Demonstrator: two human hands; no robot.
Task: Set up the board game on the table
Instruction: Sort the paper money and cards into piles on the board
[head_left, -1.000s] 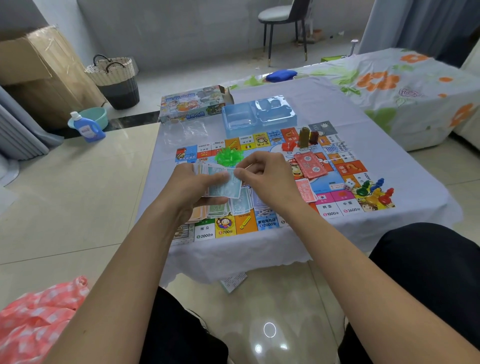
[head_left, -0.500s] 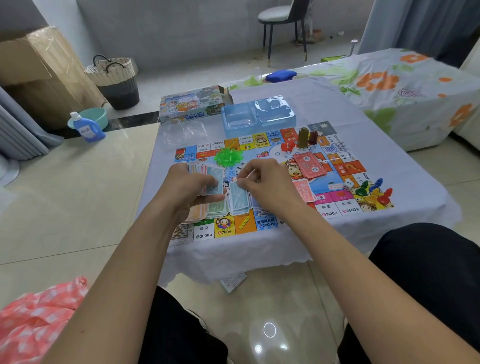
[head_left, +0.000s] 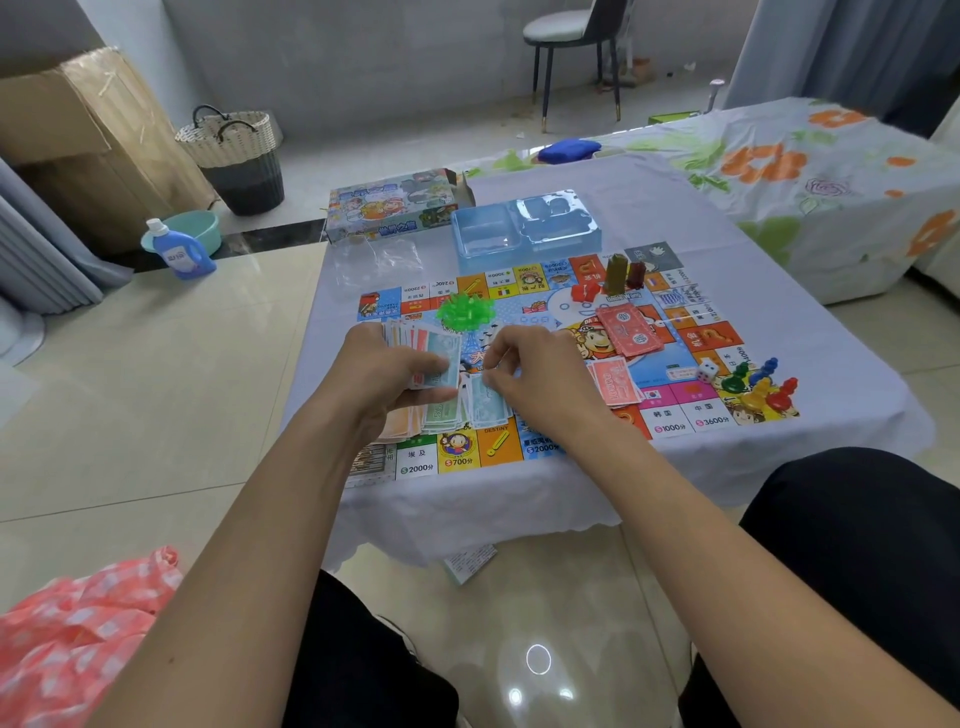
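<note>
A colourful game board (head_left: 675, 332) lies on the cloth-covered table (head_left: 831, 395). My left hand (head_left: 379, 374) grips a fanned stack of paper money (head_left: 431, 348) above the board's near left part. My right hand (head_left: 540, 379) pinches a blue-green note (head_left: 485, 402) lying on a pile of the same notes. Orange and green money piles (head_left: 415, 421) sit under my left hand. A heap of green houses (head_left: 462, 312), red notes (head_left: 628, 332), red pieces (head_left: 584, 291), tall tokens (head_left: 618, 273), a white die (head_left: 707, 370) and coloured pawns (head_left: 758, 384) rest on the board.
A blue plastic tray (head_left: 524, 223), the game box (head_left: 389, 205) and a clear bag (head_left: 374, 260) lie at the table's far side. A leaflet (head_left: 467, 564) lies on the floor under the near edge. A bed (head_left: 805, 171) stands to the right; a basket (head_left: 234, 156) and detergent bottle (head_left: 179, 252) stand at the left.
My right hand drew a blue-green note off the stack in my left hand and lowered it onto the pile on the board. My left hand kept hold of the stack.
</note>
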